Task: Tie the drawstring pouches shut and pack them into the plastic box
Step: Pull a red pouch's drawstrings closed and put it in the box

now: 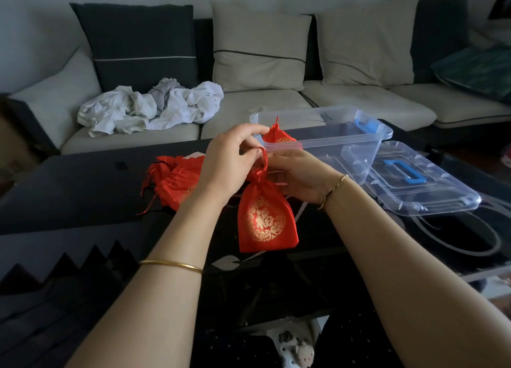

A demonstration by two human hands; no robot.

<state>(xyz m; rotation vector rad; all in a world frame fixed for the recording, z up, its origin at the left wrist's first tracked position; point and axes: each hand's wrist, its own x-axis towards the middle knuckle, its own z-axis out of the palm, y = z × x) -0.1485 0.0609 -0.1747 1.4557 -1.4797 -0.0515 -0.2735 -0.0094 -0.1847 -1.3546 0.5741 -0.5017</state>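
Observation:
A red drawstring pouch (265,221) with a gold emblem hangs above the dark table, its neck gathered. My left hand (229,166) pinches the top of the neck, and my right hand (298,177) grips the neck and its cord from the right side. A loose pile of red pouches (174,179) lies on the table behind my left hand. The clear plastic box (331,138) stands just beyond my hands, and one tied red pouch (278,135) sits inside it at the near left corner.
The box's clear lid (420,185) with a blue handle lies to the right of the box. A dark glass coffee table (83,191) carries everything. Behind it is a sofa with cushions and a heap of white cloth (149,105).

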